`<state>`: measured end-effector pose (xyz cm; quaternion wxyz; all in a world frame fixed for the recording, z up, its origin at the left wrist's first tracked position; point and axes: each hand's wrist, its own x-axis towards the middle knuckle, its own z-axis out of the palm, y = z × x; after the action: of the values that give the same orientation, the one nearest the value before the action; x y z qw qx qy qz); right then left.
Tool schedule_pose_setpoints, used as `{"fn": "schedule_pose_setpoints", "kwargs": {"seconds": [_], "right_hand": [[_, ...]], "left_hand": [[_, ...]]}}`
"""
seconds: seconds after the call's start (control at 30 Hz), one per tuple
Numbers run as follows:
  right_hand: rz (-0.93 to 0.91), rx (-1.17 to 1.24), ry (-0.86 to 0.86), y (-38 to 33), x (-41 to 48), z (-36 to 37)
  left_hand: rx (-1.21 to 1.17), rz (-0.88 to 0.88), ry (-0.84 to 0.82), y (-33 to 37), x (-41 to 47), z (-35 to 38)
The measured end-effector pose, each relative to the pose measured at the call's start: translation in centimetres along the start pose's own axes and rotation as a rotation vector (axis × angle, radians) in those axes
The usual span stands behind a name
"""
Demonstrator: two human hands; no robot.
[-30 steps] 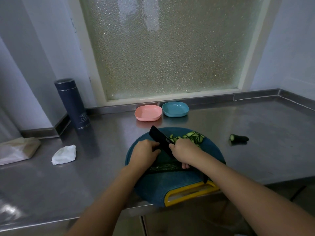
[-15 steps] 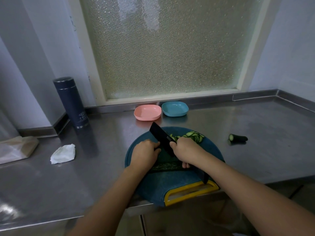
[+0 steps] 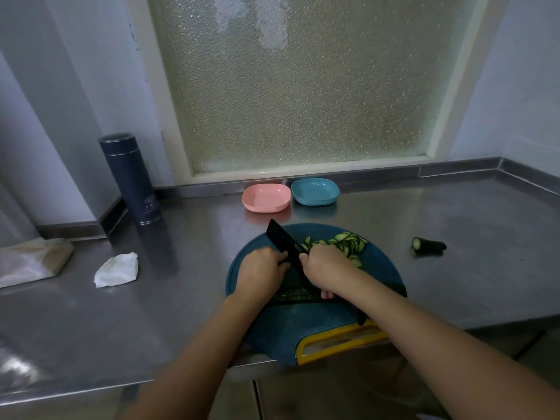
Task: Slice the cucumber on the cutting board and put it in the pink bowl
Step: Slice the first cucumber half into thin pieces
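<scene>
1. Nearest me, the blue cutting board [image 3: 303, 334] is lying with its yellow handle at the edge of the steel counter [image 3: 181, 298].
2. On it, the unsliced cucumber [image 3: 292, 296] is lying with its long axis left to right, just beyond my wrists.
3. My left hand [image 3: 260, 272] is curling down over the cucumber's left part and pinning it. My right hand [image 3: 325, 268] is clamping round the black knife [image 3: 285, 244], whose blade is crossing the cucumber and pointing away to the left.
4. The blade is standing between my two hands, close against my left knuckles. I judge that the next cut is calling for my left hand to be backing leftward along the cucumber.
5. Beyond my right hand, the slices [image 3: 348, 245] are piling up on the board's far right.
6. Farthest off, the pink bowl [image 3: 266, 197] is sitting empty past the knife tip. My right hand is the nearer one to the slices.
</scene>
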<state>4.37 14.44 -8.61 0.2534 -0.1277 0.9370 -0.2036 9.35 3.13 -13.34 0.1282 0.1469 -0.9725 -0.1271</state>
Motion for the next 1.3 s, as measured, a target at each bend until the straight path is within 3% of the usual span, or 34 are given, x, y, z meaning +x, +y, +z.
{"fn": "schedule_pose_setpoints", "kwargs": {"seconds": [0.87, 1.3], "right_hand": [[-0.104, 0.116, 0.011, 1.2, -0.8, -0.4], [-0.027, 0.017, 0.055, 0.2, -0.2, 0.7]], "left_hand": [[-0.074, -0.027, 0.043, 0.1, -0.4, -0.2], [-0.051, -0.023, 0.043, 0.0, -0.4, -0.1]]}}
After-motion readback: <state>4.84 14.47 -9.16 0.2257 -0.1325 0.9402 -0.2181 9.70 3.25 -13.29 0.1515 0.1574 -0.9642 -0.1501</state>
